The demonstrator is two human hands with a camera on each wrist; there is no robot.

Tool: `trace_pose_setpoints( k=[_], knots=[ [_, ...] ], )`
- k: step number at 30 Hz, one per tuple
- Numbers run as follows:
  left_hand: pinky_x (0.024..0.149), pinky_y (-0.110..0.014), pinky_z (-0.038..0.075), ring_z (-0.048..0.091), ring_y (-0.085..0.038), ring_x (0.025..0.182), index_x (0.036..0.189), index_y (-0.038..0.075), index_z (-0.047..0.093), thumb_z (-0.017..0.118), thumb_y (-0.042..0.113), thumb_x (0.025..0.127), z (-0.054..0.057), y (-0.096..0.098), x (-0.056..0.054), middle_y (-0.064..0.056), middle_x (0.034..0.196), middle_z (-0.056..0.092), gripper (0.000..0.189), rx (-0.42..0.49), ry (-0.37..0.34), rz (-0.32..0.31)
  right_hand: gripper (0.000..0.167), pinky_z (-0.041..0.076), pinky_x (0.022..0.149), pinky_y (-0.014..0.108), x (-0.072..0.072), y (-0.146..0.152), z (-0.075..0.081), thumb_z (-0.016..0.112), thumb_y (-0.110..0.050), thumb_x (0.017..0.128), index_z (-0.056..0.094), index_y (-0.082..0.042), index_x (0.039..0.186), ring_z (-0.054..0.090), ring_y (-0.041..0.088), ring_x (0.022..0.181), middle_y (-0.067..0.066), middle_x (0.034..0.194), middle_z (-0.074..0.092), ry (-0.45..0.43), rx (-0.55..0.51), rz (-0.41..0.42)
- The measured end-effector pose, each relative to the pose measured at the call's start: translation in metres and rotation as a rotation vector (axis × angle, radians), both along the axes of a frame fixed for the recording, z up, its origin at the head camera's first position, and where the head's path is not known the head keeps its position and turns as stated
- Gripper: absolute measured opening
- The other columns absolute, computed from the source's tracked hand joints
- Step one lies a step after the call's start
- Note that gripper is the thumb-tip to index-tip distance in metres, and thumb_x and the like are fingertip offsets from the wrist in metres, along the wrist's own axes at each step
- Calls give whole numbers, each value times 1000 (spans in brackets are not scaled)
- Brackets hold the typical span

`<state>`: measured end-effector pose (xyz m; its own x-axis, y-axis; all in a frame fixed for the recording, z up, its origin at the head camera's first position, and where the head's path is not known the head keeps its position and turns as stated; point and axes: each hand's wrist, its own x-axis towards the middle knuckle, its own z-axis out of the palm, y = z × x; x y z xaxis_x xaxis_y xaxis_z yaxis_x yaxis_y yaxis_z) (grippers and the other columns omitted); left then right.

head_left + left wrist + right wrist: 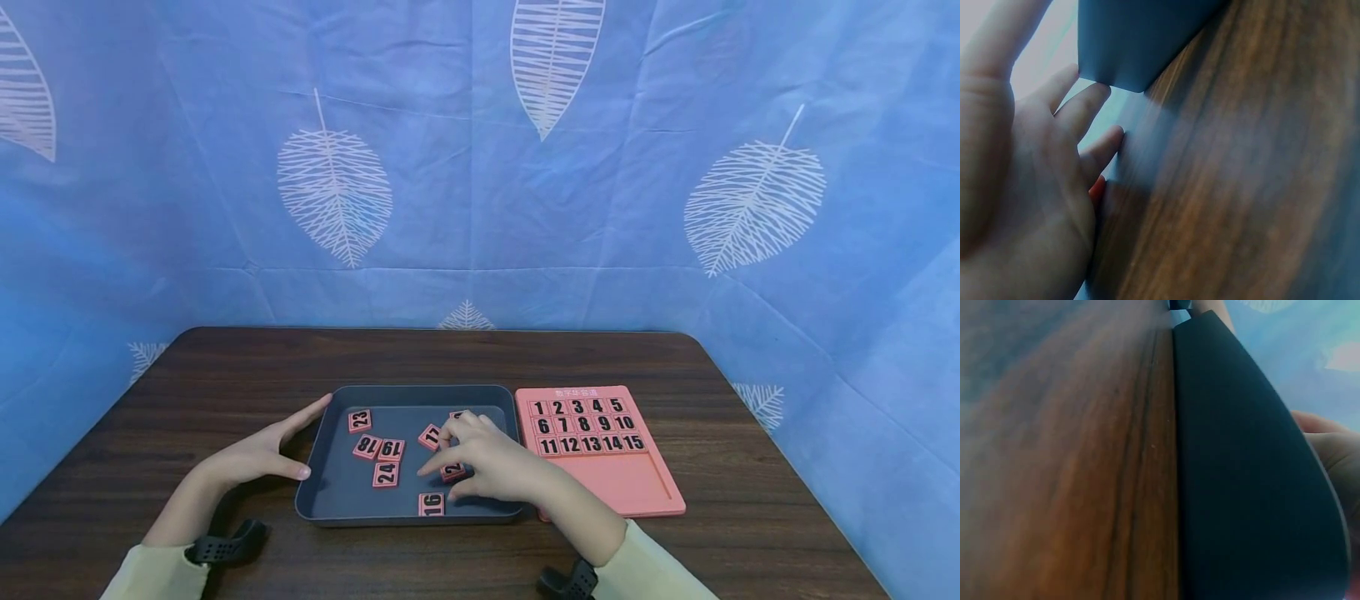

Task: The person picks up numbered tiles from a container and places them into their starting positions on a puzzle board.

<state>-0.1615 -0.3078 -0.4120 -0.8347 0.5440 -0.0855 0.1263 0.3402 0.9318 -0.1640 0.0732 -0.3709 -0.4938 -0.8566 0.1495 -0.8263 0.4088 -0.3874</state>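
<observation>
A dark grey tray [337,502] lies on the table with several pink number tiles scattered in it. My left hand [251,457] is at the tray's left side, thumb and fingers spread against its rim; the left wrist view shows its straight fingers by the tray wall. My right hand [487,458] is over the right part of the tray, fingers apart and slightly bent. Close to its fingers lie the 17 tile [430,437], the 16 tile [431,504] and a partly covered tile [453,472]. Further left are the tiles 23 [360,420], 18 [367,447], 19 [391,450] and 24 [386,474].
Right of the tray lies a pink number board [607,483], its upper rows filled with tiles 1 to 15 in order. The dark wooden table [750,517] carries both. A blue cloth [465,183] with white leaf prints hangs behind.
</observation>
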Motion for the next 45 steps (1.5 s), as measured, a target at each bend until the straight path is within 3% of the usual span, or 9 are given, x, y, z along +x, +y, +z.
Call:
trace_pose_setpoints(
  k=[7, 14, 20, 28, 45],
  knots=[
    [96, -76, 8, -3, -48, 140, 156, 22, 7, 72, 19, 84, 0, -1, 0, -20, 158, 1, 97, -6, -7, 1, 40, 28, 81, 29, -6, -9, -5, 80, -33, 78, 70, -39, 116, 33, 8, 88, -12, 94, 39, 0, 108, 61],
    [96, -76, 7, -3, -49, 139, 156, 21, 7, 72, 19, 84, 2, -1, -1, -20, 158, 0, 97, -3, -9, 1, 37, 24, 73, 27, -11, -12, -9, 79, -38, 76, 71, -40, 112, 29, 8, 82, -12, 90, 37, 34, 125, 127],
    [96, -77, 7, -3, -49, 139, 156, 20, 7, 72, 18, 84, 2, -1, -1, -21, 158, 0, 97, 2, -1, -2, 34, 23, 70, 26, -12, -13, -11, 79, -41, 75, 73, -40, 108, 28, 7, 80, -12, 88, 35, 38, 120, 120],
    [95, -77, 7, -3, -49, 139, 156, 20, 7, 72, 18, 84, 2, -2, -1, -21, 158, 1, 97, 4, 2, -3, 31, 26, 79, 29, -14, -10, -12, 77, -45, 74, 74, -36, 103, 30, 7, 83, -12, 88, 36, 50, 79, 96],
    [95, -77, 7, -2, -49, 139, 156, 22, 7, 72, 20, 84, 2, -2, -1, -20, 158, 1, 97, -7, -4, 2, 29, 25, 73, 35, -7, 37, 20, 81, -40, 72, 75, -30, 98, 28, 12, 83, -11, 89, 30, 85, -77, -151]
  ],
)
